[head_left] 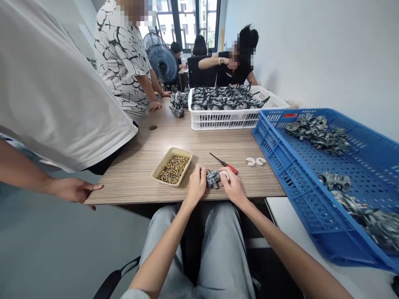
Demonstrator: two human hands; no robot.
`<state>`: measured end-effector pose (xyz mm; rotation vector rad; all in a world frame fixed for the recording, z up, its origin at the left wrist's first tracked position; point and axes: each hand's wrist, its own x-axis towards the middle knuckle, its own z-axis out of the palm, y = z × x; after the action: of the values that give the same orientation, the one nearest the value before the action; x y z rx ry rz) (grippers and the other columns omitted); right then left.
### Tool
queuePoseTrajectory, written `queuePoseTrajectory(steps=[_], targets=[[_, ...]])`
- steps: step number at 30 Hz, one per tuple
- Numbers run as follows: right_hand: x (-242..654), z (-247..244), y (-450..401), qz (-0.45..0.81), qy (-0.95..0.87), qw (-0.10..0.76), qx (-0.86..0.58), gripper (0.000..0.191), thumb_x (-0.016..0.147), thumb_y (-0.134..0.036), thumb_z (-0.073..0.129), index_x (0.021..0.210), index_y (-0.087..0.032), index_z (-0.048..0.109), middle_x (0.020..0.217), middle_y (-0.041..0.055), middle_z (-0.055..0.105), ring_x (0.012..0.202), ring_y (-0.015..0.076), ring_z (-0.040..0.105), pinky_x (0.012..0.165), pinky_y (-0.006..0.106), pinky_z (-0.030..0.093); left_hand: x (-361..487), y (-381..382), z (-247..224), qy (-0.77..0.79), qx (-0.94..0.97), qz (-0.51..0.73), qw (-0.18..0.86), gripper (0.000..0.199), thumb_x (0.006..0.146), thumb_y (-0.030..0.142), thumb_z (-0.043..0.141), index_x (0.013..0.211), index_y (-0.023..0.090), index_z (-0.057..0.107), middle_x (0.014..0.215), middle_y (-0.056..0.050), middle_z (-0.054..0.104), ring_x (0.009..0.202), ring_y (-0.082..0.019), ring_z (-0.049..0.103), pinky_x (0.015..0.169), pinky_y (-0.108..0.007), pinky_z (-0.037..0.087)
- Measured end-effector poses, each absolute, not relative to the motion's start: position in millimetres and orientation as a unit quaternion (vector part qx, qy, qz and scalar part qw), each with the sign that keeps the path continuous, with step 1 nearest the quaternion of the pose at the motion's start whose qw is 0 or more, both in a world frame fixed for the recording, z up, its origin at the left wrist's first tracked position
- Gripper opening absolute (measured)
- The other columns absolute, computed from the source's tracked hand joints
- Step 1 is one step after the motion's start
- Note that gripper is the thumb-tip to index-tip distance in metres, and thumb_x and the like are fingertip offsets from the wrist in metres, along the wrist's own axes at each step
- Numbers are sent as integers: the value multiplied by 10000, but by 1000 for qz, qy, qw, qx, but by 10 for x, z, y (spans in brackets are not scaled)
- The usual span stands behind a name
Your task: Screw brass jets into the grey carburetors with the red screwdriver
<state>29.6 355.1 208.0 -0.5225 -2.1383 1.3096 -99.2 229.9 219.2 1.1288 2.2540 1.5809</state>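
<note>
Left hand [197, 182] and right hand [233, 187] clamp a metal part [213, 179], screwdriver [227, 165] beyond, tub [161, 165] and blue crate [289, 170] flanking.

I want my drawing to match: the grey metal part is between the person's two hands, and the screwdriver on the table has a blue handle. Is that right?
Not quite: the screwdriver on the table has a red handle, as the head view shows. The grey metal part is between the left hand and right hand.
</note>
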Motion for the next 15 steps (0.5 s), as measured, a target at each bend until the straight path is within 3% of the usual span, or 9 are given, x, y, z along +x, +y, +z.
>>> queuePoseTrajectory(steps=[5, 9, 15], targets=[[295, 2093, 3553, 508, -788, 282, -203, 301, 1029, -529, 515, 1119, -272, 644, 697, -6, 640, 691, 219, 664, 704, 323, 546, -1019, 2278, 2154, 764, 372, 521, 74, 323, 1099, 474, 352, 928, 248, 506, 892, -27, 687, 842, -199, 652, 826, -303, 483], [265, 2046, 3614, 546, -760, 276, -221, 330, 1016, -590, 510, 1062, -275, 595, 578, -51, 569, 517, 174, 584, 532, 272, 474, -1019, 2258, 2135, 753, 366, 541, 80, 350, 1097, 496, 364, 913, 238, 513, 861, -19, 670, 815, -184, 639, 814, -298, 500], [215, 2031, 3716, 614, -706, 250, -249, 400, 957, -657, 558, 993, -259, 546, 474, -98, 489, 375, 110, 451, 368, 189, 295, -1051, 2258, 2098, 690, 352, 616, 146, 373, 1093, 533, 376, 967, 227, 547, 1068, -77, 742, 994, -198, 715, 846, -313, 580]])
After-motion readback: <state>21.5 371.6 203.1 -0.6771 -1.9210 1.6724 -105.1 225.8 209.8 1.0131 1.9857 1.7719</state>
